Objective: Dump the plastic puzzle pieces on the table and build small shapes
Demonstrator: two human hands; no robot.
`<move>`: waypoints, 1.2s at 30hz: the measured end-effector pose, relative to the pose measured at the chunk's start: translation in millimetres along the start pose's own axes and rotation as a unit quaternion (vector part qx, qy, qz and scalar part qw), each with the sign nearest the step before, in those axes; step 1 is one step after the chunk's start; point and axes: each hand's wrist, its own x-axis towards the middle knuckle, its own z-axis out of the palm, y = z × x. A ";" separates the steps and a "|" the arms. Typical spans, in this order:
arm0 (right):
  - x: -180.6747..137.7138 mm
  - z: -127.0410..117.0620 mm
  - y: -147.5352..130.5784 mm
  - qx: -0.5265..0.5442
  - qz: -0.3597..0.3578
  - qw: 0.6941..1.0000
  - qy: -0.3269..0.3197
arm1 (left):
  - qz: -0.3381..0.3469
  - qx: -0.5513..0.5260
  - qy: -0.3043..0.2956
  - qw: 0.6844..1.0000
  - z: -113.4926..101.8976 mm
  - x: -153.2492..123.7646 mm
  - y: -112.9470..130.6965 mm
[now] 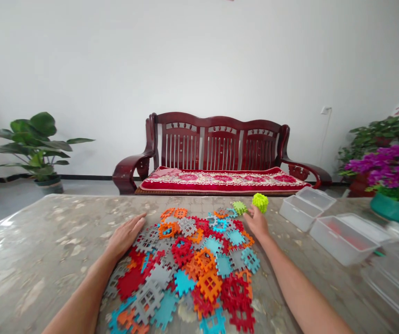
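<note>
A spread-out pile of interlocking plastic tiles (184,281) in red, orange, blue and grey lies on the table, many with toothed edges and some with window-like cutouts. My left hand (127,235) rests flat at the pile's left edge, fingers stretched out and holding nothing. On the far right side, my right hand (256,223) is beside a lime-green flat tile (240,207), with its fingers apart. Just beyond these fingers sits a lime-green blocky ball (260,202); whether the fingertips touch it I cannot tell.
Clear plastic boxes (341,241) stand on the table's right side, one with something red inside. Purple flowers in a teal pot (395,208) are farther right. Beyond the patterned table (56,241) stands a dark red wooden bench (220,139). A potted plant (48,185) is at left.
</note>
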 end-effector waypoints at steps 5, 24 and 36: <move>-16.4 -9.7 8.1 0.076 0.028 0.996 0.034 | 0.016 0.010 -0.010 1.000 2.9 0.9 -0.1; -82.2 -29.2 -2.6 0.135 -0.034 0.990 -0.025 | 0.039 -0.161 -0.035 0.986 4.6 -26.9 4.4; -73.8 -27.5 -9.6 0.120 -0.048 0.992 -0.012 | 0.027 -0.186 -0.025 0.982 -2.4 -34.6 13.2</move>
